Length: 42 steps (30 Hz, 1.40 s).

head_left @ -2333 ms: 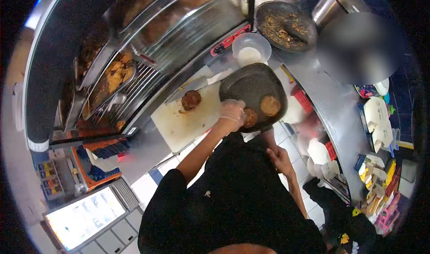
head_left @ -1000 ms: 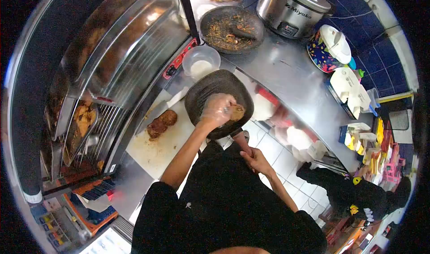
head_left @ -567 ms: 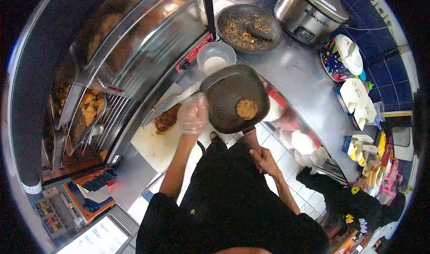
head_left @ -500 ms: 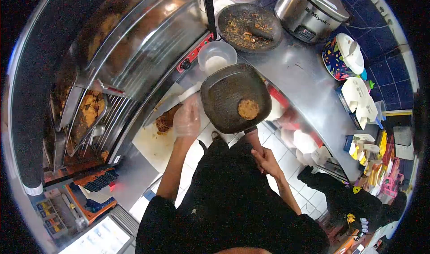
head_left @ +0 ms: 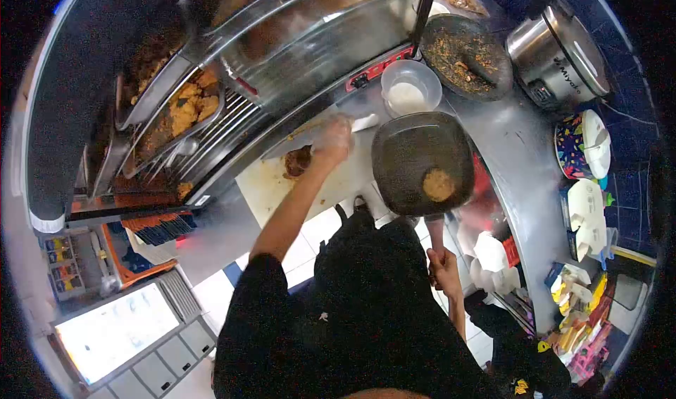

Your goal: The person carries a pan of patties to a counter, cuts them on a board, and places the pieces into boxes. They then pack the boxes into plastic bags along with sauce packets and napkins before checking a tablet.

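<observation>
My right hand (head_left: 443,269) is closed round the handle of a dark square frying pan (head_left: 401,166). One round brown patty (head_left: 439,185) lies in the pan, towards its lower right. At the cutting board (head_left: 264,195), my left hand (head_left: 334,138), in a clear plastic glove, is closed on a knife (head_left: 365,122). The knife's white handle end sticks out to the right of the hand; motion blurs the fingers. A dark browned piece of food (head_left: 298,162) sits on the board just left of that hand.
A clear tub with white contents (head_left: 408,97) stands behind the pan, near a stone mortar (head_left: 466,57) and a rice cooker (head_left: 560,57). On the left is a heated display case (head_left: 310,82) with food trays. Another person's dark sleeve (head_left: 521,350) shows at lower right.
My left hand has moved from beside the knife onto it. The pan in my right hand has shifted right and slightly down in view, as the whole view has turned.
</observation>
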### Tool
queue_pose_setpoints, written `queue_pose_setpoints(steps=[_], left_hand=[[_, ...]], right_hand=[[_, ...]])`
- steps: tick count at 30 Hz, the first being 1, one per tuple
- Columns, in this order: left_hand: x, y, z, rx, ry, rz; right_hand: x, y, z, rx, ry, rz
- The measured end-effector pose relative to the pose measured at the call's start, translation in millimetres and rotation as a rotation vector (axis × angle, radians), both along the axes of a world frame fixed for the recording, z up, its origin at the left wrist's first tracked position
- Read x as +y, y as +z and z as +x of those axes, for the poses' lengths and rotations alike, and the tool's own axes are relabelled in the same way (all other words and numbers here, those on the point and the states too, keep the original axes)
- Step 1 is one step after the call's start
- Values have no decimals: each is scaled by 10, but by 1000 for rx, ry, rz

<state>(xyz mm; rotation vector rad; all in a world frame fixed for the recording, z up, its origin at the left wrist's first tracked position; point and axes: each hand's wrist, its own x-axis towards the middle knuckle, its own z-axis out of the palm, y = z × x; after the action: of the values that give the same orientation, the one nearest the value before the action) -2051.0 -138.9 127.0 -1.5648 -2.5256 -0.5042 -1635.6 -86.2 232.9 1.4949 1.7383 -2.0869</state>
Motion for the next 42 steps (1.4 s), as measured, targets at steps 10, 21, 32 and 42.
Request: queue_pose_setpoints(steps=[10,21,32,42], left_hand=[[252,836,-79,-19,-144,-339],[-1748,2154,696,-595,367,1079],[-2455,1026,1532,-958,622,1366],[-2427,747,1869,-1334,635,1477]], right_hand=[[-84,5,1,13,86,48],[58,56,-304,33,239,3],[132,244,-560,-15,444,-56],[19,267,-621,66,483,-48]])
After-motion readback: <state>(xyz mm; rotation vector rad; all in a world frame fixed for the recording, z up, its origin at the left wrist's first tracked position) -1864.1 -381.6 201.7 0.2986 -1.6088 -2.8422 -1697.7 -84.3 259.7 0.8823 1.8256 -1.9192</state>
